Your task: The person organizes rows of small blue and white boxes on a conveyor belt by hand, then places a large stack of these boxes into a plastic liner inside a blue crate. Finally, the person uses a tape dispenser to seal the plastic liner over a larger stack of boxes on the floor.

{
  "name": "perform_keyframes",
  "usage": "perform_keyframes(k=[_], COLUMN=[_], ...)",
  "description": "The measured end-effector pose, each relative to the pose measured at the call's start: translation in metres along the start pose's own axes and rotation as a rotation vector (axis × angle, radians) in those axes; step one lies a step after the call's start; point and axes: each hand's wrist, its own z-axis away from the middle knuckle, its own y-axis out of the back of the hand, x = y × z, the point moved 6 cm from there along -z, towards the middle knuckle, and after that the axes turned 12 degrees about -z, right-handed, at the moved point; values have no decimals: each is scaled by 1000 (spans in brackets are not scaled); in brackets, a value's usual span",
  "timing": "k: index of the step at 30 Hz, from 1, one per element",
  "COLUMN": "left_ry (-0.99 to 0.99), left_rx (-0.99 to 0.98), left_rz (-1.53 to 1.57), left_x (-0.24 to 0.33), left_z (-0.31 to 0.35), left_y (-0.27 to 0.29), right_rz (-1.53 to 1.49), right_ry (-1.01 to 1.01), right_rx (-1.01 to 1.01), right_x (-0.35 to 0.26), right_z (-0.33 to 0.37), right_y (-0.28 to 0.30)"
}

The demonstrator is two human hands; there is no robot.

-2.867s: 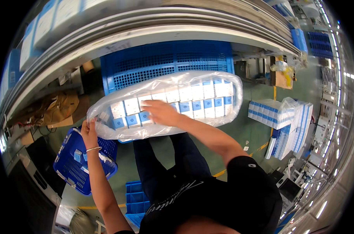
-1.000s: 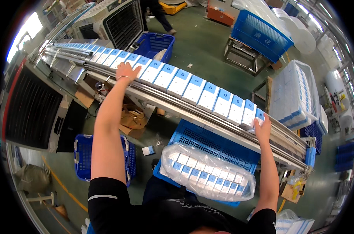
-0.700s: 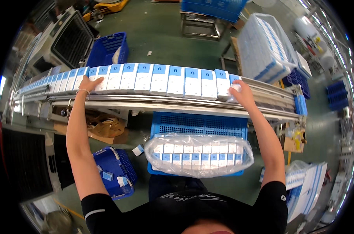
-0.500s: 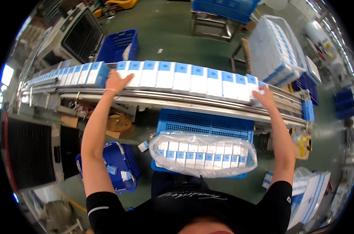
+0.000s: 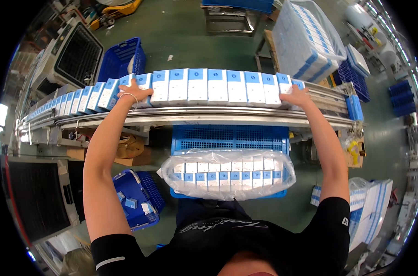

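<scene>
A row of upright white-and-blue cartons (image 5: 217,86) stands on a metal conveyor (image 5: 209,115) in front of me. My left hand (image 5: 133,93) grips the row toward its left end, thumb spread across a carton's front and fingers over the top. At the right end, my right hand (image 5: 296,96) is closed around the last cartons, its thumb on the front face; some of its fingertips are hidden. Several cartons stand between my hands. More cartons (image 5: 82,100) run along the belt to the left, a few leaning.
Below the conveyor, a blue crate (image 5: 229,133) carries a clear bag (image 5: 289,172) packed with cartons. A blue basket (image 5: 154,195) with loose cartons is at lower left. Beyond the belt are another blue basket (image 5: 103,64) and a bagged stack of cartons (image 5: 305,41).
My hands are slightly closer together along the row. The gap beside my left hand has narrowed, with cartons on the left now leaning there. The whole view has shifted.
</scene>
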Motion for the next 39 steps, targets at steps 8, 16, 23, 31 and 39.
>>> perform_keyframes(k=[8, 16, 23, 31, 39], left_ry=[-127, -376, -320, -151, -165], left_rx=[241, 294, 60, -44, 234], left_rz=[233, -300, 165, 13, 390], left_x=[29, 66, 93, 133, 142], left_z=[24, 56, 63, 76, 101], left_y=[-13, 31, 8, 1, -6], right_rz=[-311, -190, -192, -205, -461], right_ry=[133, 104, 64, 128, 225], right_rx=[253, 219, 94, 138, 323], right_x=[4, 22, 43, 66, 76], right_z=[15, 9, -10, -10, -2], right_y=[-9, 5, 4, 10, 16])
